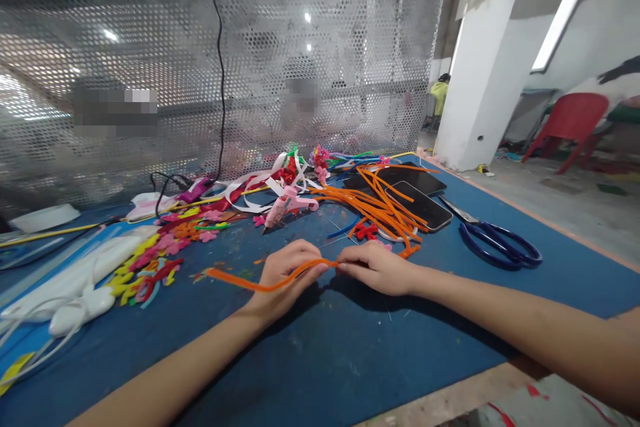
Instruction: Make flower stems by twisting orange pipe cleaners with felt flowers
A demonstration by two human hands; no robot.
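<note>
An orange pipe cleaner [240, 281] runs across the back of my left hand [287, 273] and on to my fingertips. My left thumb and fingers are closed on it near its right end. Facing it, my right hand [375, 267] pinches the same pipe cleaner at that end, so the fingertips of both hands nearly meet just above the blue table [320, 360]. Beyond my hands lie a pink glue gun [285, 207], its nozzle pointing down left, and a loose bundle of orange pipe cleaners [370, 203].
Blue-handled scissors [495, 243] and a phone [420, 205] lie on the right. At left are colourful pipe-cleaner pieces [170, 240] and a white power strip [80, 273] with cords. A perforated metal screen [320, 73] stands along the back. A red chair [570, 123] is farther off.
</note>
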